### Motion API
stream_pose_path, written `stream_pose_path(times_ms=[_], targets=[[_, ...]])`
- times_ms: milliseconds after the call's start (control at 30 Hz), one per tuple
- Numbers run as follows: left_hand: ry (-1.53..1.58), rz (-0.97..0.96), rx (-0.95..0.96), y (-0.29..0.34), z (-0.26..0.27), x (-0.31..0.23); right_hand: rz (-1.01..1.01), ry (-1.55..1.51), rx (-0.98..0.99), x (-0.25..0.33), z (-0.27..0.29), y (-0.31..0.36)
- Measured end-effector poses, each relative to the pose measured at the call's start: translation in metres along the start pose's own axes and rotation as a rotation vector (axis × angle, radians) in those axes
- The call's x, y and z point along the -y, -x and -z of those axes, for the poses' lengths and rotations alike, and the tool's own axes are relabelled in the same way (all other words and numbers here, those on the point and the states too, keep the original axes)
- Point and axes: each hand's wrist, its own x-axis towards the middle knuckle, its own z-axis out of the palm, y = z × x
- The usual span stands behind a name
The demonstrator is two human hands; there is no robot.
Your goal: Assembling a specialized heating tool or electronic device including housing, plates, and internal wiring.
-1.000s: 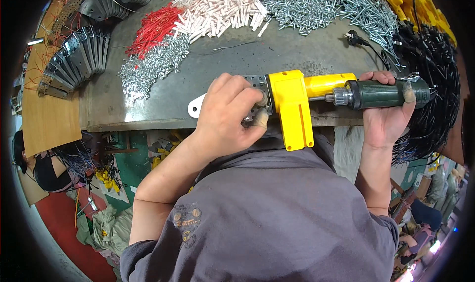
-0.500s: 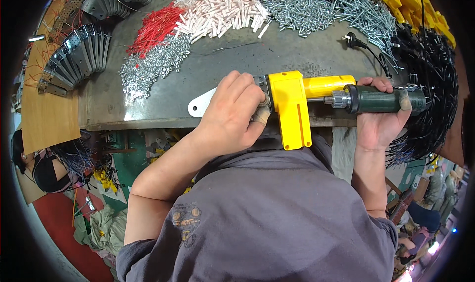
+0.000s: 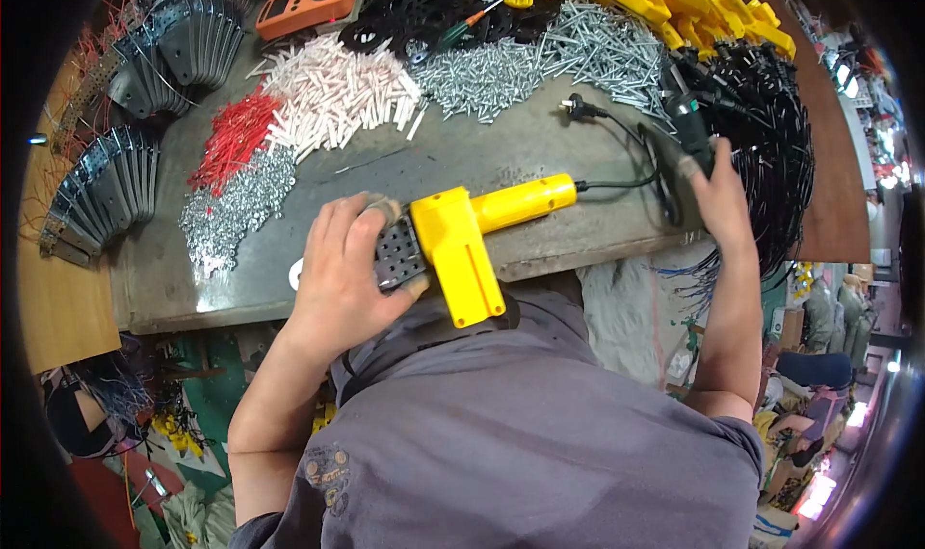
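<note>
My left hand (image 3: 337, 272) grips a yellow tool (image 3: 461, 255) by its perforated dark metal guard (image 3: 399, 254). The tool has a blocky yellow housing and a round yellow handle (image 3: 525, 202) pointing right, with a black cord running from its end. The rounded tip of a white plate (image 3: 295, 275) sticks out left of the hand. Over the right of the bench, my right hand (image 3: 721, 200) is closed round the lower end of a dark green electric screwdriver (image 3: 690, 130). Its head points away from me, beside the black cables.
Heaps of red pieces (image 3: 234, 135), white sleeves (image 3: 337, 96), nuts (image 3: 236, 212) and screws (image 3: 602, 53) line the bench (image 3: 385, 178). Behind lie an orange meter (image 3: 306, 8) and a hand screwdriver (image 3: 485, 16). Black cables (image 3: 771, 154), a plug (image 3: 583, 109) and yellow housings (image 3: 694, 14) fill the right.
The electric screwdriver has moved off the yellow tool, away to the far right in my right hand, now upended. The view has shifted, and the handle's cord now shows.
</note>
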Motion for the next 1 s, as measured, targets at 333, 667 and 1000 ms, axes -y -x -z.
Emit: stream_pose_path(times_ms=[333,667,1000], targets=[[-0.147,0.125,0.085,0.028,0.023,0.017,0.434,-0.071,0.082,0.091,-0.047,-0.029],[-0.028,0.308,-0.466,0.081,0.041,0.066,0.881,-0.173,-0.206,0.264,0.007,-0.073],[-0.262,0.307,-0.295,0.079,0.057,0.066,1.210,0.358,-0.183,0.379,-0.101,-0.213]])
